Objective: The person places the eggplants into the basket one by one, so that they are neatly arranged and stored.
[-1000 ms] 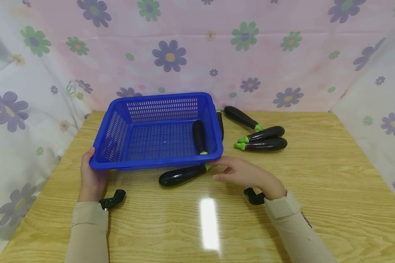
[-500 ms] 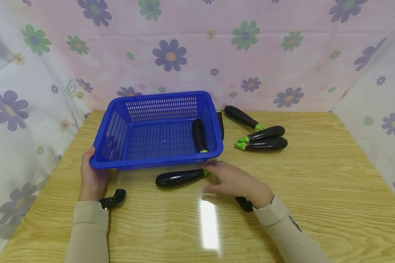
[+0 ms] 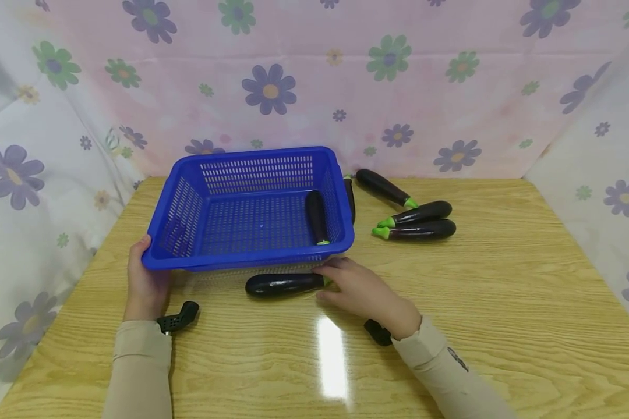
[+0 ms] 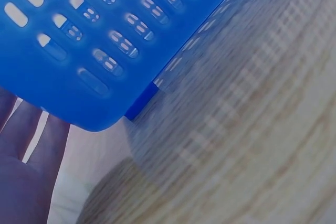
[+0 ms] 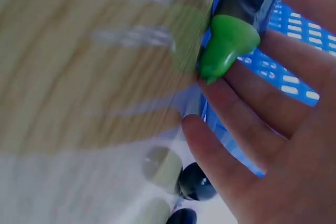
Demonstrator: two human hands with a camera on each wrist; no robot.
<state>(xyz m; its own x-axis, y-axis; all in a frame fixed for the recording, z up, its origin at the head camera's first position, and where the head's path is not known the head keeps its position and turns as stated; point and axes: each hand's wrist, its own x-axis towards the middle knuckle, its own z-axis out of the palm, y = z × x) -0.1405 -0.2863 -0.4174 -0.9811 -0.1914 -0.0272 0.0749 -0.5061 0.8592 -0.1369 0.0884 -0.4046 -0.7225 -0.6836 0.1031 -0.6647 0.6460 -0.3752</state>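
In the head view, my left hand (image 3: 148, 278) grips the near left corner of a blue plastic basket (image 3: 251, 258), thumb on the rim. The left wrist view shows some of its fingers (image 4: 46, 140) against the basket's slotted wall (image 4: 100, 56). One eggplant (image 3: 316, 215) lies inside, along the right wall. Another eggplant (image 3: 283, 285) lies on the table in front of the basket, stem to the right. My right hand (image 3: 359, 291) is at that stem, fingers spread and loosely bent around it. In the right wrist view, the green stem (image 5: 228, 45) lies against the extended fingers (image 5: 231, 103).
Several eggplants lie to the basket's right: one (image 3: 382, 187) at the back, two side by side (image 3: 421, 230), and one (image 3: 350, 198) partly hidden by the basket. A flowered cloth (image 3: 314, 87) stands behind the wooden table (image 3: 503, 279).
My right hand has moved left and slightly toward me, closing in on the stem. The front eggplant has slid a little left and turned straighter. The left hand and basket have stayed put.
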